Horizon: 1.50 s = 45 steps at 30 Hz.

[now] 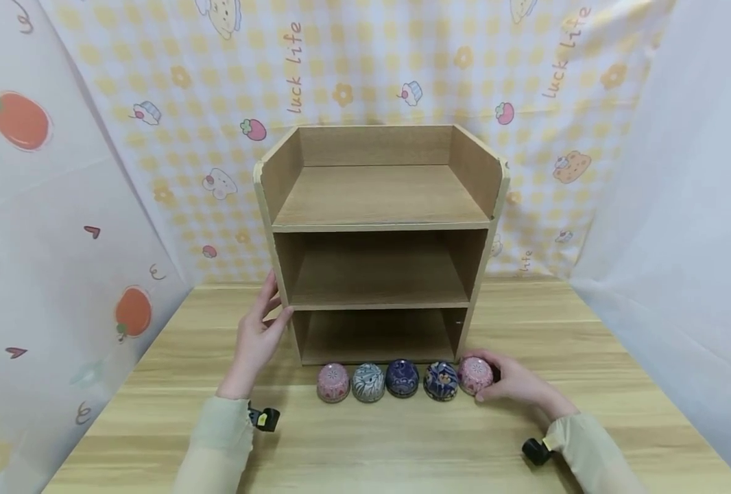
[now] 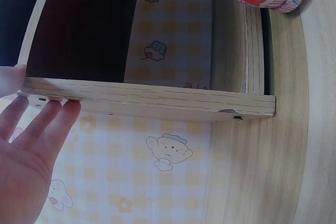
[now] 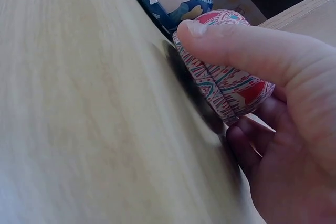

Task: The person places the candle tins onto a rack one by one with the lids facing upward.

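Note:
A small wooden shelf [image 1: 374, 307] with open compartments stands on the table. My left hand [image 1: 259, 339] grips its left side panel [image 2: 157, 95], thumb at the front edge and fingers against the outer face. Round patterned tins sit in a row before the shelf. At the right end, my right hand [image 1: 513, 381] holds a pink tin [image 3: 231, 77] between thumb and fingers, low at the tabletop. Beside it stands a dark blue floral tin [image 1: 441, 381]. Further left come a navy tin [image 1: 401, 379], a grey-white tin [image 1: 368, 383] and another pink tin [image 1: 332, 383].
The light wood table [image 1: 353, 453] runs under everything. Behind the shelf hangs a yellow checked cloth [image 1: 365, 62] with cartoon prints. A fruit-print white sheet [image 1: 63, 206] covers the left side, and a plain white sheet [image 1: 674, 206] the right.

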### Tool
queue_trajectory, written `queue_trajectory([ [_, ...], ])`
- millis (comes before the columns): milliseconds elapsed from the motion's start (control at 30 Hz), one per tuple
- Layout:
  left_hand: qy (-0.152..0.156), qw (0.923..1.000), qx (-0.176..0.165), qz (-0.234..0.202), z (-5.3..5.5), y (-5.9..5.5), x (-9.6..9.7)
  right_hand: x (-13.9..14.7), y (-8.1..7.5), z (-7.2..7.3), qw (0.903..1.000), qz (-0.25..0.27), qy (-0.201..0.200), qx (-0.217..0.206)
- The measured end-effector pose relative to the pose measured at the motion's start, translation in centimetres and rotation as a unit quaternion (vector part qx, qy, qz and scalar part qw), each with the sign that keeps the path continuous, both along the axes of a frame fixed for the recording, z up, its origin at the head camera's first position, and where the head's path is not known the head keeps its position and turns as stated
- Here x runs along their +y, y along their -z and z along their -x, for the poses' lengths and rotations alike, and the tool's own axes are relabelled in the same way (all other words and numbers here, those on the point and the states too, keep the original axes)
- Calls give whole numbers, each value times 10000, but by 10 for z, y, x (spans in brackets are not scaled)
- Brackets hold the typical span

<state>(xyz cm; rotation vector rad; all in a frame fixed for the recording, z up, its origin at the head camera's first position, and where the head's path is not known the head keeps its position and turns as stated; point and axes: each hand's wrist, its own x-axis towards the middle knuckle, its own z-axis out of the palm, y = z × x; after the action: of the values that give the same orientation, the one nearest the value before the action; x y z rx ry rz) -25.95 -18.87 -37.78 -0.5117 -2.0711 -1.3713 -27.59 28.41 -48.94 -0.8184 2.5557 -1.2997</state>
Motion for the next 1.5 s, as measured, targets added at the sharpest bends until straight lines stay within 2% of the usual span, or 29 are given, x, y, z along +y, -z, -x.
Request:
queue_trajectory([
  [267, 55, 9999, 78, -40, 0, 3, -3, 1, 1, 1, 10000, -65, 13, 55],
  [500, -3, 9998, 201, -88, 0, 4, -4, 2, -7, -2, 10000, -82, -10, 36],
  [700, 8, 9999, 108, -91, -2, 5, -5, 2, -11, -4, 9998, 115, -160, 3],
  [1000, -61, 9999, 159, 30, -2, 1, -4, 0, -22, -7, 9994, 311, -81, -145],
  [1167, 43, 9998, 213, -28, -1, 0, -4, 1, -26, -6, 9990, 419, -47, -144],
  [1500, 60, 9997, 234, -43, 1, 3, 0, 2, -44, -11, 9988, 467, 10, -134],
])
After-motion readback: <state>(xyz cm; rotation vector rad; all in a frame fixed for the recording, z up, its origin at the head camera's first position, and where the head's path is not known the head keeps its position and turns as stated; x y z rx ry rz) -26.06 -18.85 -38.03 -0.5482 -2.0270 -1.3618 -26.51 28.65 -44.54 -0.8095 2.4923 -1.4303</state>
